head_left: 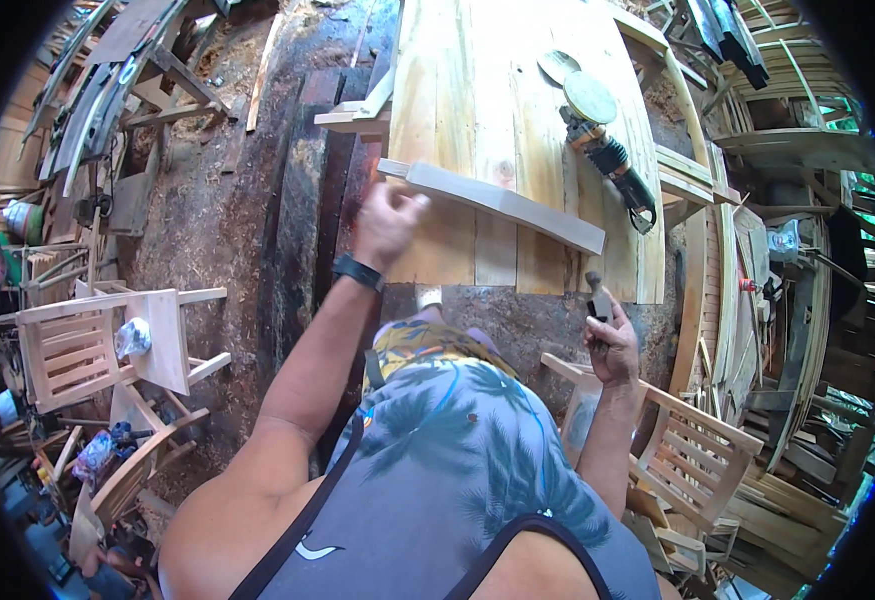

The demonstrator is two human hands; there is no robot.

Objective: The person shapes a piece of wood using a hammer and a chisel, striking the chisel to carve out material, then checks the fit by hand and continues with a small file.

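Note:
A pale squared length of wood (502,205) lies aslant over the near part of a plank tabletop (497,90), with a narrower tongue at its left end. My left hand (390,222), wearing a dark wristband, is closed at that left end, its fingertips at the tongue and slightly blurred. Beyond the tabletop's near right corner, my right hand (614,348) is wrapped round a small dark hand tool (597,300). A rounded, knob-like end stands up from this tool; its exact kind is unclear and my fingers hide the lower part.
A power sander (612,165) with a round pad rests on the right of the tabletop, beside a loose pale disc (557,67). Slatted wooden chair frames stand to my left (72,350) and right (692,455). Stacked timber (772,300) lines the right side. Shavings cover the floor (202,210).

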